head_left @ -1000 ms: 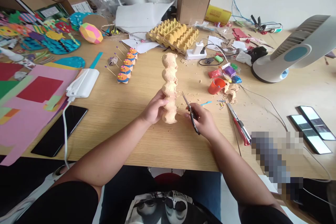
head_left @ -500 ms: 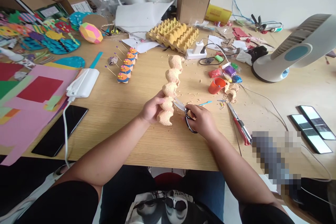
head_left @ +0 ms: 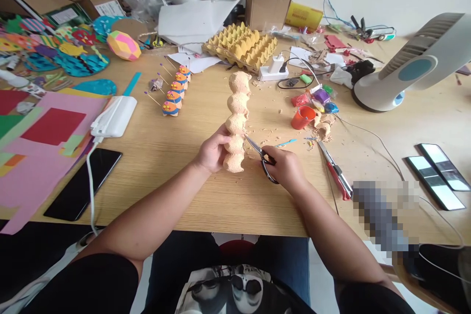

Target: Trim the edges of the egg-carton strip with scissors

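My left hand (head_left: 213,149) grips a bumpy peach-coloured strip of egg carton cups (head_left: 237,124) near its lower end, thumb on top. The strip is held lengthwise, pointing away from me. In my right hand (head_left: 285,167) is a pair of scissors (head_left: 255,145) with dark handles. Their blades look nearly closed, and the tips are at the strip's right edge, between two cups. Small peach scraps (head_left: 265,133) lie on the table beside the strip. Whether the tips touch the strip is hard to tell.
Behind are painted caterpillars (head_left: 176,89) with pin feelers and a yellow egg tray (head_left: 241,48). To the right stand an orange cup (head_left: 303,117), a red utility knife (head_left: 335,171), a white fan (head_left: 408,68) and phones (head_left: 436,181). Left are a power bank (head_left: 114,117) and coloured paper (head_left: 47,157).
The strip has turned slightly to stand straighter, its far end shifting left. The scissors have moved a little, tips now at the strip's edge. The whole view has shifted slightly.
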Demonstrator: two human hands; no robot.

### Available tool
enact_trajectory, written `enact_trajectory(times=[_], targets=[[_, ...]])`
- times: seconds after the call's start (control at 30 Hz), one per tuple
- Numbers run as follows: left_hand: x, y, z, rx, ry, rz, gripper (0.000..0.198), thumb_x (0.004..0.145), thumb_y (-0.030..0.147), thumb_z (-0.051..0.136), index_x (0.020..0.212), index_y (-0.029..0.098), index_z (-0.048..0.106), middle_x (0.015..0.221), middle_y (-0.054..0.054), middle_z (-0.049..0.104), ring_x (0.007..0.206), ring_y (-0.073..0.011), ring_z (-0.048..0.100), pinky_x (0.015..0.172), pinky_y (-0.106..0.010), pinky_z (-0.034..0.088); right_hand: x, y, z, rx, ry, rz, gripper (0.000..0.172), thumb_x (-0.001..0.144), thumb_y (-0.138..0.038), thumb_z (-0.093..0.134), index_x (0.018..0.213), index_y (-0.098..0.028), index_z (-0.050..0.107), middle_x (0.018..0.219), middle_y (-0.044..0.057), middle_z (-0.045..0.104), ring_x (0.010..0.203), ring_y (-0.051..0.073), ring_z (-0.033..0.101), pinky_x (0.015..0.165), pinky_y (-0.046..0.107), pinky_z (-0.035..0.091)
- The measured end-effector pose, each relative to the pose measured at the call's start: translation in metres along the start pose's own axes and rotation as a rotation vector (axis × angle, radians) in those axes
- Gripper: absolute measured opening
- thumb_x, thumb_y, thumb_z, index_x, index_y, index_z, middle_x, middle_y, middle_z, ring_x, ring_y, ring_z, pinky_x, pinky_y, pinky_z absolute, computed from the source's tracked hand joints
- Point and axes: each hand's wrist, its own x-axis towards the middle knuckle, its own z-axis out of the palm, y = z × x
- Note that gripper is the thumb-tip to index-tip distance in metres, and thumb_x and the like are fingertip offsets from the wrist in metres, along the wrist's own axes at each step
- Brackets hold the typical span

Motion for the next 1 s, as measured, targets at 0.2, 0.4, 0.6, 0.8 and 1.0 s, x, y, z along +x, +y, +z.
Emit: enact_trajectory(times=[0.2, 0.4, 0.6, 0.8, 1.0], targets=[[0.003, 0.0, -0.005, 0.047, 0.006, 0.034, 0.042, 0.066, 0.03, 0.077, 0.106, 0.027, 0.067, 0.087, 0.0, 0.065, 0.068, -0.0161, 0.061, 0.058, -0.031, 0.051, 0.004, 0.001, 0.001, 0.126, 0.036, 0.117, 0.036, 0.096, -0.06, 0.071, 0.102, -0.025, 0.07, 0.071, -0.001, 0.064, 0.064, 0.018, 0.056, 0.063, 0.028, 0.038], [0.005, -0.004, -0.009, 0.106, 0.054, 0.112, 0.042, 0.066, 0.03, 0.078, 0.106, 0.027, 0.067, 0.09, 0.0, 0.064, 0.071, -0.0166, 0.057, 0.061, -0.033, 0.051, 0.003, -0.005, 0.0, 0.095, -0.035, 0.033, 0.034, 0.096, -0.049, 0.072, 0.117, -0.024, 0.065, 0.077, 0.0, 0.063, 0.074, 0.022, 0.061, 0.069, 0.03, 0.042], [0.007, -0.01, -0.01, 0.206, 0.124, 0.295, 0.042, 0.068, 0.026, 0.08, 0.107, 0.023, 0.066, 0.093, 0.0, 0.069, 0.079, -0.0163, 0.062, 0.069, -0.029, 0.052, 0.001, -0.007, 0.002, 0.214, -0.113, 0.013, 0.038, 0.092, -0.034, 0.068, 0.126, -0.02, 0.063, 0.082, 0.0, 0.065, 0.074, 0.019, 0.06, 0.071, 0.03, 0.045], [0.005, -0.011, -0.005, 0.245, 0.135, 0.395, 0.049, 0.068, 0.024, 0.082, 0.115, 0.025, 0.069, 0.103, -0.001, 0.074, 0.092, -0.0189, 0.066, 0.082, -0.03, 0.056, -0.001, -0.008, 0.002, 0.284, -0.121, -0.003, 0.04, 0.091, -0.035, 0.067, 0.128, -0.02, 0.066, 0.079, -0.001, 0.068, 0.069, 0.017, 0.059, 0.067, 0.028, 0.043], [0.008, -0.016, -0.011, 0.341, 0.097, 0.5, 0.056, 0.07, 0.025, 0.085, 0.124, 0.025, 0.069, 0.122, -0.005, 0.075, 0.113, -0.0244, 0.068, 0.101, -0.036, 0.054, -0.002, -0.011, 0.004, 0.251, -0.102, -0.016, 0.032, 0.091, -0.032, 0.068, 0.121, -0.022, 0.071, 0.076, -0.002, 0.069, 0.065, 0.016, 0.058, 0.065, 0.027, 0.041]])
